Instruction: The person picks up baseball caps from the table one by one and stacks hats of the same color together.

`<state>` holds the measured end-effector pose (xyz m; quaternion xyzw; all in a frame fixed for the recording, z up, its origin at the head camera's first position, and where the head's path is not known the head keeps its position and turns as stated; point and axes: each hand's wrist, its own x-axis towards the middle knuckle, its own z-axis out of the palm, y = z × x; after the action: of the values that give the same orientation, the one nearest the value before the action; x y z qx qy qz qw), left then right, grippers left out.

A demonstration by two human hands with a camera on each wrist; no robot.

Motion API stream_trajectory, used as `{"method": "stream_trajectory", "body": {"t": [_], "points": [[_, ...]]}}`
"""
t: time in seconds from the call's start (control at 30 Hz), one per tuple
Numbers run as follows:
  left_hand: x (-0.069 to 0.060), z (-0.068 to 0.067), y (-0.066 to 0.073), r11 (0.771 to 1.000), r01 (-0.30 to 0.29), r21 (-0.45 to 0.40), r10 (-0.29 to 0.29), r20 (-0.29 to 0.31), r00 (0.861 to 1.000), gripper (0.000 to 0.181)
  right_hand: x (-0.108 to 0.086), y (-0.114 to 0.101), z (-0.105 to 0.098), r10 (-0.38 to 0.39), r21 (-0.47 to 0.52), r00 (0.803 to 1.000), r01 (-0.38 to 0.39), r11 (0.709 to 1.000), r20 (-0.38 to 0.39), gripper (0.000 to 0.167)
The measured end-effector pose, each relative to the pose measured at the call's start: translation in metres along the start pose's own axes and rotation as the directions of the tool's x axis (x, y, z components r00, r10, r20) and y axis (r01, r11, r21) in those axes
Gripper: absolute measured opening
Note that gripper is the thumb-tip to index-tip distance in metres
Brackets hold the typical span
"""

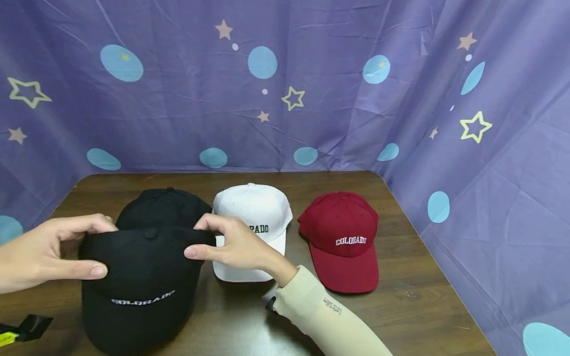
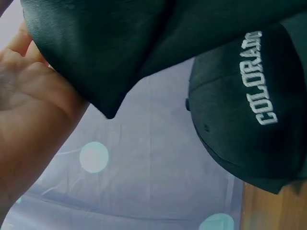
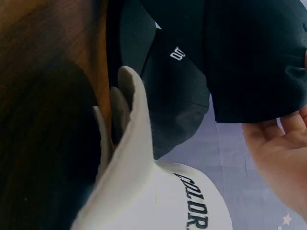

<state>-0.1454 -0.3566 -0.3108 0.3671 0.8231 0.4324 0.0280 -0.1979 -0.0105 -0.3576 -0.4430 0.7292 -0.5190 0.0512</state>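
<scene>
A black baseball cap point(image 1: 142, 267) with white COLORADO lettering is held up by both hands, its brim pointing down toward the viewer. My left hand point(image 1: 58, 252) pinches its left edge between thumb and fingers; my right hand point(image 1: 231, 244) pinches the right edge the same way. Just behind it, on the table, sits a second black cap point(image 1: 165, 210), partly covered by the held one in the head view. The left wrist view shows that second cap's COLORADO lettering point(image 2: 259, 79). In the right wrist view the held cap point(image 3: 259, 62) hangs above the cap behind.
A white cap point(image 1: 251, 202) stands right of the black ones, partly behind my right hand. Farther right lies a dark red cap point(image 1: 343, 222). All rest on a brown wooden table point(image 1: 418, 301). A purple curtain point(image 1: 329, 29) surrounds it. A black-and-yellow strap point(image 1: 26, 329) shows at lower left.
</scene>
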Motion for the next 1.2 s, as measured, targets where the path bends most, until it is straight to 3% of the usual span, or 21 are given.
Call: {"method": "stream_trajectory", "body": {"t": [0.07,0.17,0.27,0.4,0.53,0.67,0.87,0.97,1.03,1.13,1.2], "points": [[-0.002,-0.001,-0.002,0.994,0.063,0.087,-0.063,-0.004,0.998,0.053,0.000,0.002,0.001,-0.003,0.020,1.000,0.003,1.000,0.008,0.016],[-0.006,-0.003,-0.011,0.980,0.136,0.148,-0.141,0.020,0.990,0.049,0.000,0.006,0.002,0.006,0.076,1.000,-0.007,0.997,0.016,0.014],[-0.012,-0.006,-0.023,0.967,0.198,0.162,-0.211,0.066,0.975,0.051,0.000,0.009,0.004,0.027,0.159,1.000,-0.028,0.987,0.006,0.011],[-0.020,-0.008,-0.035,0.949,0.257,0.185,-0.272,0.063,0.960,0.060,0.001,0.011,0.007,0.077,0.253,0.997,-0.070,0.965,-0.020,0.009],[-0.022,-0.010,-0.035,0.956,0.270,0.113,-0.273,0.009,0.962,0.059,0.003,0.009,0.009,0.132,0.372,0.991,-0.112,0.921,-0.029,0.008],[-0.019,-0.014,-0.031,0.948,0.315,0.043,-0.311,-0.073,0.948,0.054,0.010,0.006,0.012,0.198,0.469,0.980,-0.159,0.869,-0.033,0.010],[-0.013,-0.024,-0.037,0.908,0.418,-0.005,-0.410,-0.204,0.889,0.053,0.026,-0.002,0.013,0.298,0.514,0.952,-0.221,0.828,-0.070,0.027],[-0.012,-0.032,-0.044,0.895,0.443,-0.044,-0.440,-0.245,0.864,0.053,0.033,-0.002,0.013,0.307,0.500,0.949,-0.230,0.835,-0.076,0.043],[-0.011,-0.036,-0.050,0.890,0.453,-0.051,-0.450,-0.252,0.856,0.053,0.038,0.001,0.014,0.304,0.469,0.949,-0.233,0.852,-0.081,0.049],[-0.009,-0.040,-0.060,0.886,0.461,-0.043,-0.457,-0.243,0.856,0.052,0.043,0.005,0.018,0.311,0.400,0.944,-0.245,0.883,-0.109,0.050],[-0.008,-0.043,-0.069,0.889,0.456,-0.050,-0.455,-0.216,0.864,0.052,0.047,0.008,0.021,0.323,0.375,0.938,-0.256,0.891,-0.127,0.049]]}}
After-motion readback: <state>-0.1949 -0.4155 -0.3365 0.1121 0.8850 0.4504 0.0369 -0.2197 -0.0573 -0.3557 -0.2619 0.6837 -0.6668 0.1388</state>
